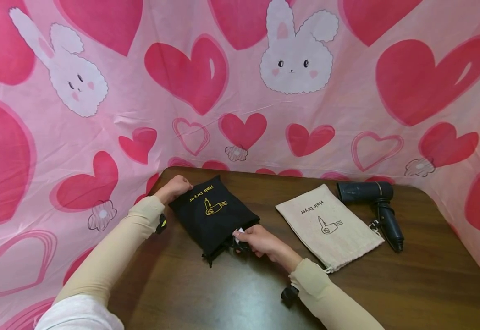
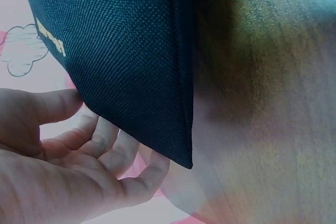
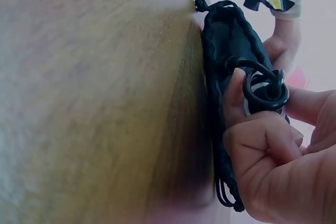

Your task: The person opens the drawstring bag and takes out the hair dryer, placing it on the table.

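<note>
A black drawstring bag (image 1: 235, 206) printed "Hair Dryer" in yellow lies on the table. At its far left corner my left hand (image 1: 176, 189) pinches the cloth, the thumb above and the fingers beneath in the left wrist view. The bag's mouth faces me and gapes, as the right wrist view shows. There my right hand (image 1: 264, 240) grips a looped black cord (image 3: 265, 106) with a small white piece by the fingers. The cord runs into the mouth; whatever lies deeper in the bag is hidden.
A cream drawstring bag (image 1: 326, 243) with the same print lies flat to the right. Beside it rests a black hair dryer (image 1: 363, 192), its handle toward me. A pink curtain (image 1: 240, 101) with hearts and rabbits surrounds the brown table (image 1: 231, 302).
</note>
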A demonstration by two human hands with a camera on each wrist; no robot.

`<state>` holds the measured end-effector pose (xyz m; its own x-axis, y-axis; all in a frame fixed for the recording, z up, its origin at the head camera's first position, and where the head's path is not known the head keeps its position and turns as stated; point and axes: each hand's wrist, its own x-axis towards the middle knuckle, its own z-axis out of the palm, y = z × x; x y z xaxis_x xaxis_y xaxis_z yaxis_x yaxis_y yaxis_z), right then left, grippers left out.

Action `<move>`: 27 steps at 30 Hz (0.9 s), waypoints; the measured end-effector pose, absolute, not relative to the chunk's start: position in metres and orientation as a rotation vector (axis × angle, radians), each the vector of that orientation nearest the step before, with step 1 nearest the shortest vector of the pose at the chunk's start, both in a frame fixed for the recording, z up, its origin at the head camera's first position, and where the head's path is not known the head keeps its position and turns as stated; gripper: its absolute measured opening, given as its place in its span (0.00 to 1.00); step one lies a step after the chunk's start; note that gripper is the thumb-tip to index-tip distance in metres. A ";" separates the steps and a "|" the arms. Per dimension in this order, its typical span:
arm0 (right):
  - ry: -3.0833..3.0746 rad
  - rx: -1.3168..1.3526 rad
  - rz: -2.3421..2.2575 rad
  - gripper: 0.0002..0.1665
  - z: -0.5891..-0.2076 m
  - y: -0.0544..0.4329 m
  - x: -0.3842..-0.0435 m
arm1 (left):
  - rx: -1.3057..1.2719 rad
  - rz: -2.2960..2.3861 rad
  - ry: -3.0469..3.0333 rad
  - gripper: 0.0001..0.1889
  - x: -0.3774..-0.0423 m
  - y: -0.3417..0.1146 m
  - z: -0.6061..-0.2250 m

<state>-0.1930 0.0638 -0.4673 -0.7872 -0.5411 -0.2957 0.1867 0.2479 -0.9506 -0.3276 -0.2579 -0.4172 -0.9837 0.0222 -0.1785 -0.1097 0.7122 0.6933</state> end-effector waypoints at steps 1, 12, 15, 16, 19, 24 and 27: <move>1.931 -0.325 -1.604 0.27 -0.468 0.064 -0.193 | -0.074 1.120 2.748 0.11 -0.327 -0.258 -0.417; 1.947 -0.289 -1.643 0.27 -0.471 0.065 -0.191 | -0.081 1.076 2.763 0.11 -0.328 -0.260 -0.418; 1.948 -0.274 -1.647 0.25 -0.469 0.065 -0.190 | -0.080 1.058 2.772 0.11 -0.327 -0.259 -0.418; 1.947 -0.271 -1.650 0.25 -0.469 0.065 -0.190 | -0.077 1.050 2.777 0.11 -0.327 -0.259 -0.418; 1.948 -0.267 -1.656 0.25 -0.467 0.065 -0.189 | -0.070 1.032 2.787 0.13 -0.328 -0.260 -0.418; 1.955 -0.250 -1.663 0.25 -0.466 0.065 -0.188 | -0.069 1.030 2.790 0.15 -0.329 -0.262 -0.418; 1.958 -0.239 -1.664 0.25 -0.466 0.065 -0.187 | -0.080 1.049 2.776 0.13 -0.328 -0.262 -0.418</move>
<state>-0.1870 0.0648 -0.4661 -0.8311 -0.4725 -0.2933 0.2132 0.2163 -0.9528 -0.3278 -0.2624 -0.4180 -0.9836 0.0109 -0.1802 -0.1109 0.7508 0.6511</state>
